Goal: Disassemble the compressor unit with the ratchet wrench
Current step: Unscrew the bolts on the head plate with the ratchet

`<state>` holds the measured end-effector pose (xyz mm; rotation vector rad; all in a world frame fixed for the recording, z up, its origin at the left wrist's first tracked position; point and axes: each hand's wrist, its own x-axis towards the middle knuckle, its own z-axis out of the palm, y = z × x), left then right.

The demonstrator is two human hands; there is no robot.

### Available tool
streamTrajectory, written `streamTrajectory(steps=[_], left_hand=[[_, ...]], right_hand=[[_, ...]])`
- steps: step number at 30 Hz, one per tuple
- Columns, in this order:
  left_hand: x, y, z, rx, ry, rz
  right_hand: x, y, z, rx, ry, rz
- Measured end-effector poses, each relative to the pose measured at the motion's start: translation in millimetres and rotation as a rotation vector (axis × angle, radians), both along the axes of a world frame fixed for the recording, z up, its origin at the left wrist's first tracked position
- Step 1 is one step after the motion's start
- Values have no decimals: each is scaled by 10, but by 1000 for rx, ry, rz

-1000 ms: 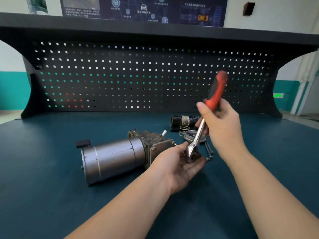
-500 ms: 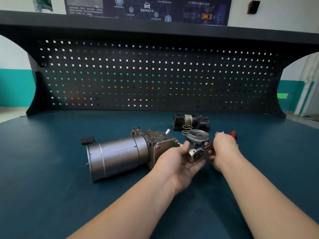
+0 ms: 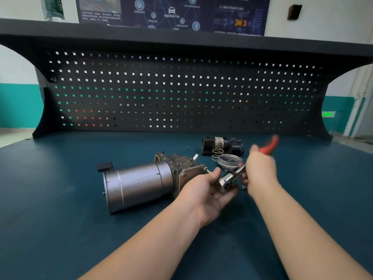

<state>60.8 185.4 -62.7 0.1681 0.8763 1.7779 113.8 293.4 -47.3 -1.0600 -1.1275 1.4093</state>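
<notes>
Head cam has your right hand (image 3: 259, 171) wrapped around the red grip of the ratchet wrench (image 3: 228, 181), and it's motion-blurred, so I read that as mid-swing. Your left hand (image 3: 205, 190) lies palm up, fingers loosely curled, cupping the chrome ratchet head and whatever small part sits under it; I can't tell what that part is, the wrench covers it. The compressor unit (image 3: 145, 181) lies on its side on the blue-green bench (image 3: 60, 219), silver motor can pointing toward you and to the left, cast head end just beside your left thumb. Behind your hands sit a round metal ring (image 3: 229, 159), a couple of springs (image 3: 217, 152) and a black cylindrical part (image 3: 222, 146), which look to me like pieces already pulled off. My take on doing this step well: keep the socket square on the fastener, use short swings, and let your left palm carry the head so it doesn't rock off. Holding a loose part in your palm is risky if the wrench slips, so maybe brace it on the bench. Watch those springs and the small bolts by your right wrist too; a wide swing could send them rolling.
</notes>
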Motion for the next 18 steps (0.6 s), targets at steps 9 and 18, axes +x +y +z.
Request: streamTrajectory(steps=[9,18], left_hand=[[2,-2,-11,-28,90,-24],[-8,-21,2,-36,77,-43]], right_hand=[[59,-293,125,969,114,180],[-5,-13,37,51,-23,-24]])
